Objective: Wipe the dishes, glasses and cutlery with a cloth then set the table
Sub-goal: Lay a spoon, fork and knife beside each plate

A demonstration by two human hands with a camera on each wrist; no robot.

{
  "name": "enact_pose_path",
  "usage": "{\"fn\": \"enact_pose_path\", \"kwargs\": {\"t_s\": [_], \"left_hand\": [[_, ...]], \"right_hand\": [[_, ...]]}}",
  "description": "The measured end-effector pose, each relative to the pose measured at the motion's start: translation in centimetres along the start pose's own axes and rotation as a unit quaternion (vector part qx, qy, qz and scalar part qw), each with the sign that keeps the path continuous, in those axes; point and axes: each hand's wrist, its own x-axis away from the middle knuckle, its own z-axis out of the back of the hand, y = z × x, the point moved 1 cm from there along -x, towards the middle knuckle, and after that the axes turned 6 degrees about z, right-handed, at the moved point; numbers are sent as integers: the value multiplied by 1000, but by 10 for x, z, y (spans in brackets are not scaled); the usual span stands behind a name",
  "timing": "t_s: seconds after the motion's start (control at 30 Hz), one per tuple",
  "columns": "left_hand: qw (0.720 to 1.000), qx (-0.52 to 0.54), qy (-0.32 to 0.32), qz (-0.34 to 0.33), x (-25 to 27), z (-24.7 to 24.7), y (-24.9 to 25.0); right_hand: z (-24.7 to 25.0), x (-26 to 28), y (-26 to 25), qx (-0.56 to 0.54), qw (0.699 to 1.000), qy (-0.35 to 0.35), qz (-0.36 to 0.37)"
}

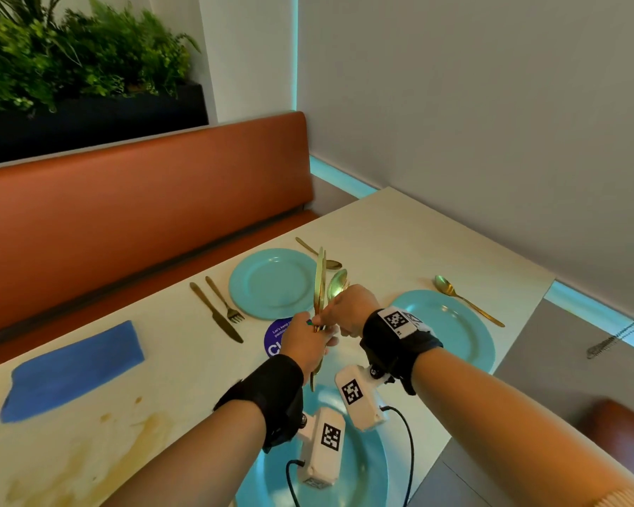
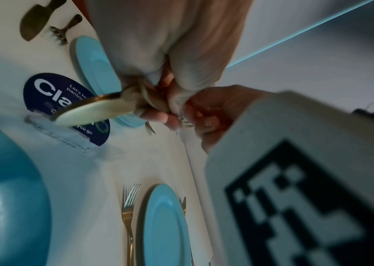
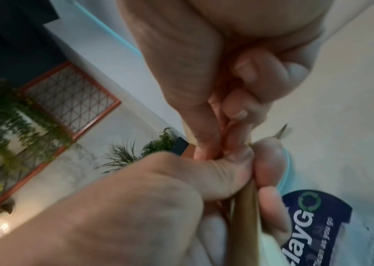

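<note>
Left hand (image 1: 306, 342) wraps a bundle of gold cutlery (image 1: 321, 283) at the handles, blades and a spoon bowl sticking up, over the table (image 1: 399, 228) between the plates. Right hand (image 1: 348, 311) meets it at the same spot, fingers curled and pinching one piece in the bundle; wrist views are too blurred for us to tell which piece.

Far plate (image 1: 271, 283) already has a knife (image 1: 216, 312) and fork (image 1: 224, 300) on its left and a spoon (image 1: 317, 255) beyond it. Right plate (image 1: 454, 331) has only a spoon (image 1: 467, 300). Near plate (image 1: 366, 466) sits under our wrists. Blue cloth (image 1: 74, 371) lies flat, well off to the left.

Handling, our judgement: pieces are thin, stiff, light, polished, so they slide against each other. Pulling one out risks dragging its neighbours loose. We'd pinch the single piece on its flat handle near the neck, keep the left squeeze firm on the rest, and stay clear of knife edges and tines.
</note>
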Motion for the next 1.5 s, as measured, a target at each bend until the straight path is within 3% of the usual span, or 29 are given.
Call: {"fn": "enact_pose_path", "kwargs": {"t_s": [0.13, 0.27, 0.67, 0.9, 1.1, 1.17, 1.27, 1.37, 1.5], "left_hand": [[1000, -6, -6, -7, 2, 6, -2], [999, -7, -31, -3, -1, 7, -5], [999, 1, -27, 23, -14, 0, -2], [997, -72, -22, 14, -13, -7, 4], [998, -26, -16, 46, -14, -5, -6], [998, 14, -4, 57, -16, 1, -11], [996, 50, 18, 72, -17, 14, -12], [996, 50, 24, 69, -17, 24, -10], [997, 46, 20, 58, -15, 29, -7]], "right_hand": [[-6, 7, -5, 14, 1000, -24, -5], [-14, 6, -8, 1, 1000, -9, -14], [-6, -8, -8, -37, 999, 17, 1], [15, -13, 3, -143, 985, 96, -8], [60, -19, 19, -232, 949, 214, 8], [74, -16, 33, -186, 963, 195, 0], [71, -12, 66, 55, 993, 80, -73], [40, -14, 100, 202, 975, -28, -84], [-4, -22, 128, 295, 950, -75, -75]]}}
